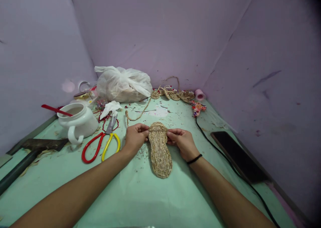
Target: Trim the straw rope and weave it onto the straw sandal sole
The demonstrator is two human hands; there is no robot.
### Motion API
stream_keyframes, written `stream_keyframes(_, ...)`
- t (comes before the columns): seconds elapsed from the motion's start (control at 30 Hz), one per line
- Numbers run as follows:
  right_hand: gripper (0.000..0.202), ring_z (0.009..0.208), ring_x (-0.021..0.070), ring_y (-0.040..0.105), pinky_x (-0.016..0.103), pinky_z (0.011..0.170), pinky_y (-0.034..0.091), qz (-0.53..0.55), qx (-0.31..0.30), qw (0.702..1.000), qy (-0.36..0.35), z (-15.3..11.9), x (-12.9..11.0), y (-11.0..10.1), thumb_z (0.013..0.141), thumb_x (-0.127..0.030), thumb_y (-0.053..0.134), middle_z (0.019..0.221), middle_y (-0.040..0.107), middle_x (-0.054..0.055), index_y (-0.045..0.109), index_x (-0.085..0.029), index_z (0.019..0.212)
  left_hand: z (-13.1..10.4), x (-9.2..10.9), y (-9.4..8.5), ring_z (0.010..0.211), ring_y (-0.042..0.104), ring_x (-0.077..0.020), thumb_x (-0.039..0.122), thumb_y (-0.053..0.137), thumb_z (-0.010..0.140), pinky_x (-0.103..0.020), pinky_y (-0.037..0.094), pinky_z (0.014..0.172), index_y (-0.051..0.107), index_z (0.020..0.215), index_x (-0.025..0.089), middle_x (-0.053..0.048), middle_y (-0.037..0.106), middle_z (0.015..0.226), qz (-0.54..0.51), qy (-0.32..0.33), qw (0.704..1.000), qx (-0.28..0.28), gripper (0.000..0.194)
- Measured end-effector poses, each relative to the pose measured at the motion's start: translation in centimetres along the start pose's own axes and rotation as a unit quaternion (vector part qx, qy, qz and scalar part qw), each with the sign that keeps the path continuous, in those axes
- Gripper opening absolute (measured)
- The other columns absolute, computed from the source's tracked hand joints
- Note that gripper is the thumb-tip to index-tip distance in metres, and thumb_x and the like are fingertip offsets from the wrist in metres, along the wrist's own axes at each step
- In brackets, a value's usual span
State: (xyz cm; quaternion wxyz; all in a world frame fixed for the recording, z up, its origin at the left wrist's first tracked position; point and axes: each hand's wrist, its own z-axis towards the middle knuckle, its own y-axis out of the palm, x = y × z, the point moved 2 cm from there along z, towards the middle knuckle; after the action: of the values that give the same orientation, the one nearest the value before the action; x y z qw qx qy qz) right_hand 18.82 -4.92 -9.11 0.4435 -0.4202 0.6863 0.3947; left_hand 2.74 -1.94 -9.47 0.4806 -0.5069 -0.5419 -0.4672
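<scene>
A coiled, braided straw shoe sole (161, 154) lies lengthwise in front of me, wide at both ends and narrower at the waist. My left hand (136, 136) pinches its left edge near the far end. On the opposite edge, the thumb and fingers of my right hand (182, 141) are closed. A strand seems to cross the sole between my fingertips. From behind my left hand, a braided straw cord (138, 119) runs up toward the back of the table. What lies inside each pinch is mostly hidden.
Left of me lie scissors (109, 132) with red and yellow handles, a white pot (81, 119) and a hammer (35, 151). A tied plastic bag (124, 85) and straw pieces (173, 93) sit at the back. Rightward are a glue gun (197, 109), its cord and a phone (238, 156).
</scene>
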Motion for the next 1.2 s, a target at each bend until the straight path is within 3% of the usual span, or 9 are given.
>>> stream_keyframes(0.73, 0.014, 0.042, 0.0102, 0.056, 0.021, 0.043, 0.048, -0.002, -0.012, 1.000, -0.005, 0.22, 0.20, 0.01, 0.049, -0.014, 0.072, 0.048, 0.063, 0.001, 0.063, -0.011, 0.059, 0.12, -0.25, -0.10, 0.038, 0.046, -0.0055, 0.007, 0.059, 0.053, -0.016, 0.038, 0.036, 0.058, 0.059, 0.013, 0.005, 0.054, 0.045, -0.001, 0.001, 1.000, 0.017, 0.009)
stream_keyframes(1.2, 0.028, 0.045, 0.0094, 0.054, 0.021, 0.044, 0.045, 0.029, -0.036, 0.998, -0.046, 0.04, 0.30, -0.18, 0.051, -0.035, 0.076, 0.051, 0.061, 0.001, 0.062, -0.011, 0.059, -0.44, 0.48, -0.27, 0.044, 0.051, -0.0088, 0.012, 0.063, 0.050, -0.020, 0.044, 0.043, 0.063, 0.059, 0.012, 0.001, 0.059, 0.051, -0.055, 0.025, 0.998, 0.013, 0.009)
